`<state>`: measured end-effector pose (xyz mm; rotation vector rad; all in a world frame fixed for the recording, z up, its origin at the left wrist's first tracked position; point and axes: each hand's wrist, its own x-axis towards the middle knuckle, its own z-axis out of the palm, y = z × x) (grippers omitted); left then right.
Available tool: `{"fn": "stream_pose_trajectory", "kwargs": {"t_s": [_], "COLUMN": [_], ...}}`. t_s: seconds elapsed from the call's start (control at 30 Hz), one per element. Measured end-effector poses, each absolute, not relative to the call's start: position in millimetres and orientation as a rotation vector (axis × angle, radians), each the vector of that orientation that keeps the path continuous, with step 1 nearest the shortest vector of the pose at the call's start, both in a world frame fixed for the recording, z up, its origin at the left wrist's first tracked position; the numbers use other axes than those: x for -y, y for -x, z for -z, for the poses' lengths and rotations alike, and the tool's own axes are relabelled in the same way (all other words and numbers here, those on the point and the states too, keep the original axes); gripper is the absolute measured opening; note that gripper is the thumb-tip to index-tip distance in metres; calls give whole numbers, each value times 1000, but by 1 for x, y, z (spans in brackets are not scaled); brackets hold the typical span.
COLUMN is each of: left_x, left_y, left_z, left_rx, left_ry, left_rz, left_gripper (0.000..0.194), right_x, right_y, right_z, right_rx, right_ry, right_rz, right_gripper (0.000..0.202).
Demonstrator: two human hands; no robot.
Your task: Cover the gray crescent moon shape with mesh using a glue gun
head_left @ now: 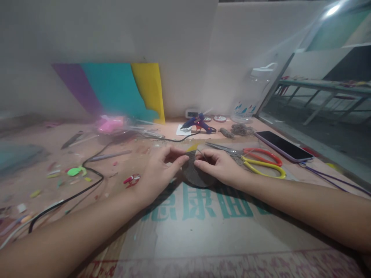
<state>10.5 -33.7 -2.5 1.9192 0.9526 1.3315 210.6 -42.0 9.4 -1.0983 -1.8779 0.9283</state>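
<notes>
A dark grey, ribbed round piece [197, 173] is held low over the table's middle, between both hands. My left hand [166, 168] pinches its upper left edge with thumb and fingers. On the upper right, my right hand [216, 164] grips the same piece, and a thin strand loops up beside its fingers. Scissors [262, 168] with one red and one yellow handle lie just beyond my right hand. Behind the hands a blue glue gun [198, 122] rests by a small white card [183, 129].
A phone [284, 146] and a clear bottle [246, 96] stand or lie at the right. Grey bundles [242, 130] sit near the bottle. A black cable [84, 189] crosses the left side among coloured scraps. A pink bundle [111, 124] lies at the back left.
</notes>
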Motion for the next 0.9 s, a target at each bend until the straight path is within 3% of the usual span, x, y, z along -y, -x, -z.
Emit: {"fn": "stream_pose_trajectory", "kwargs": {"t_s": [0.4,0.77,0.9], "left_x": [31,32,31], "left_y": [-13,-14,-16], "left_z": [-2,-2,-3], "left_rx": [-1090,-1022,-998], "left_ry": [-1832,-1824,-1697], "left_rz": [-1265,-1282,-1301], "left_gripper": [19,14,24], "right_x": [44,44,42], "right_y": [-212,-211,-210], "right_z": [-10,-9,-9], "right_rx": [1922,1893,1892], "right_ry": [1144,1154,1154], "right_rz": [-853,-835,-803], "right_gripper": [17,18,18]}}
